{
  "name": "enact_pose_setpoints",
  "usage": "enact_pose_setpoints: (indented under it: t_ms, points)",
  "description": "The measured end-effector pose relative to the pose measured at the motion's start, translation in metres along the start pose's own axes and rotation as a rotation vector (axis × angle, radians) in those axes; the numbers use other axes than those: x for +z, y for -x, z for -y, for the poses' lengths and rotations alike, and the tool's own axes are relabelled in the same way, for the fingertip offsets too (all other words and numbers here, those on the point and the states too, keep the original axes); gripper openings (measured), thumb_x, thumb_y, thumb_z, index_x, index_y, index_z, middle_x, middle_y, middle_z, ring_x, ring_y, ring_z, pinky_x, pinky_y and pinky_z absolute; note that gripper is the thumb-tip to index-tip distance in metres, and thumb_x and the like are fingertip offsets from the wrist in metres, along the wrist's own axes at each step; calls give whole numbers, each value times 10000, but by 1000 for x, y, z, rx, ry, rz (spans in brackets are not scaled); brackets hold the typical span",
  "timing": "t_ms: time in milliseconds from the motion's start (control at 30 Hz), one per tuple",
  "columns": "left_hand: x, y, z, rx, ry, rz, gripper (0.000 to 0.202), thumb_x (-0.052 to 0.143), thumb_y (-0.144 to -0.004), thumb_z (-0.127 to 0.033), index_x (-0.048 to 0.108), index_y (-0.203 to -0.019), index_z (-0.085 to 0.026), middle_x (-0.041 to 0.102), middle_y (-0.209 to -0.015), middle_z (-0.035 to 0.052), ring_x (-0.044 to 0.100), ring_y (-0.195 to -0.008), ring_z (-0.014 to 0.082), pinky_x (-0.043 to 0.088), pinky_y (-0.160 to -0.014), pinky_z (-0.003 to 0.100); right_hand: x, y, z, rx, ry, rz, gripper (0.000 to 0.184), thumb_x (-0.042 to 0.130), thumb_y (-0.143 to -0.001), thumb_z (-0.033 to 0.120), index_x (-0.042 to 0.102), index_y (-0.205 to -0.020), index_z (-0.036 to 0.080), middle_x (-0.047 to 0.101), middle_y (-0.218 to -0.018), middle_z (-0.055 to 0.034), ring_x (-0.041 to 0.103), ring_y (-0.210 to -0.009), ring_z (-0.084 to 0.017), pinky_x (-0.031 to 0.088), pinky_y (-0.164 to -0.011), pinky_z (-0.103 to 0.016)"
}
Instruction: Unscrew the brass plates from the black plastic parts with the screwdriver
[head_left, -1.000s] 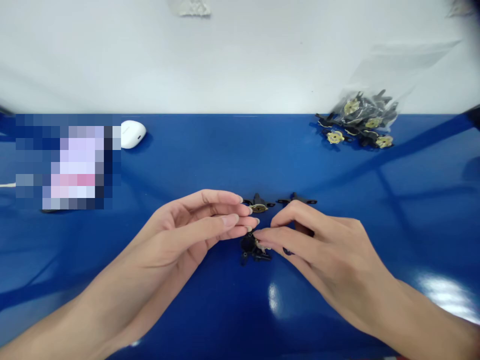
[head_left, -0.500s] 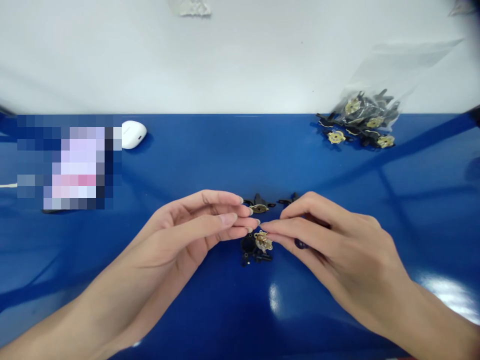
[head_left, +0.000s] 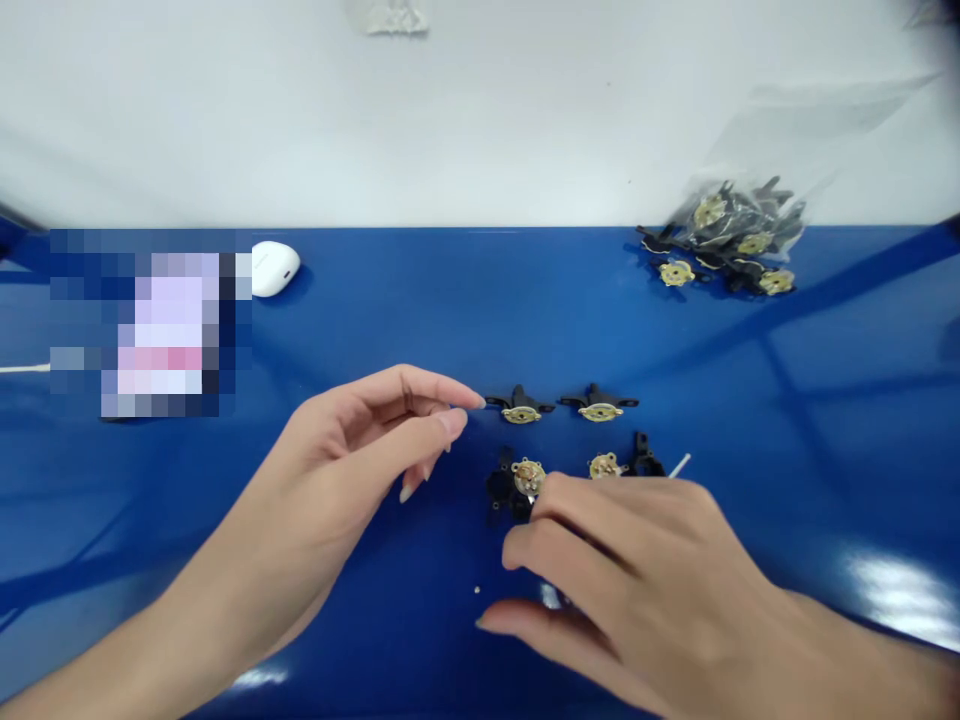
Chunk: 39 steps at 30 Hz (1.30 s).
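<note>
Several small black parts with brass discs lie on the blue table (head_left: 420, 320): two in a row (head_left: 521, 410) (head_left: 600, 408), and nearer me a black-and-brass assembly (head_left: 523, 482) and another piece (head_left: 609, 465). My left hand (head_left: 360, 450) hovers just left of them, its fingers loosely curved and apart, holding nothing. My right hand (head_left: 637, 570) is low over the table in front of the assembly, with thumb and forefinger apart and nothing visible between them. A tiny white speck (head_left: 477, 590) lies beside its thumb. A thin white stick (head_left: 679, 465) pokes out behind its knuckles.
A clear plastic bag (head_left: 739, 235) of the same black-and-brass parts, some spilled out, lies at the back right. A white earbud case (head_left: 274, 268) sits at the back left beside a blurred-out object (head_left: 150, 335). A white wall rises behind the table.
My hands have parted from the assembly they pinched together. The right hand drew back toward me and lower, and the left fingers lifted away. The assembly and another part now lie uncovered.
</note>
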<state>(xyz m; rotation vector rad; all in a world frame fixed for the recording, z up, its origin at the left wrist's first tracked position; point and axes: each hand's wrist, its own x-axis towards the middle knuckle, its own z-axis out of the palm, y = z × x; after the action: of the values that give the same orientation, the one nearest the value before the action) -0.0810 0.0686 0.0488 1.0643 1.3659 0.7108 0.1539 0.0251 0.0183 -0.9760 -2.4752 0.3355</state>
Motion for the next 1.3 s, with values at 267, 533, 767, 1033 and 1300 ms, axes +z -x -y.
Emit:
enact_pose_setpoints:
  t_ms: [267,533,767,1033,1300]
  points:
    - [2,1,2,-117,94,29,111,840,-973,-383,884,-1031,-299,615,-854,2,489,-794,163,413,-681,264,37,-17,40,-240,362,10,270,607,-1048,270,654,-791,201,558,-595,-9,445,-510,-171,289,-516,-370]
    - [2,5,-3,-68,157,58,105,829,-971,-356,890,-998,-275,600,-826,7,472,-767,164,416,-672,273,38,-13,44,-324,380,5,235,548,-969,131,643,-774,221,519,-600,11,389,-507,-166,301,-515,-365]
    - [3,5,0,-102,197,63,81,851,-938,-335,901,-975,-283,626,-830,9,506,-781,158,404,-661,259,-7,-14,8,63,259,-62,298,569,-1166,309,670,-899,223,642,-749,13,596,-601,-161,396,-563,-367]
    - [3,4,4,-147,190,79,119,838,-958,-365,894,-998,-269,604,-827,14,495,-778,163,415,-675,270,-8,-6,-29,168,-3,-82,115,703,-1121,229,795,-1052,220,737,-836,40,644,-672,-116,423,-639,-304]
    - [3,4,4,-162,196,80,144,846,-941,-394,894,-988,-267,599,-846,24,503,-791,169,429,-665,260,3,-9,-21,145,84,-134,278,638,-1154,245,813,-947,182,743,-790,8,665,-638,-127,444,-633,-319]
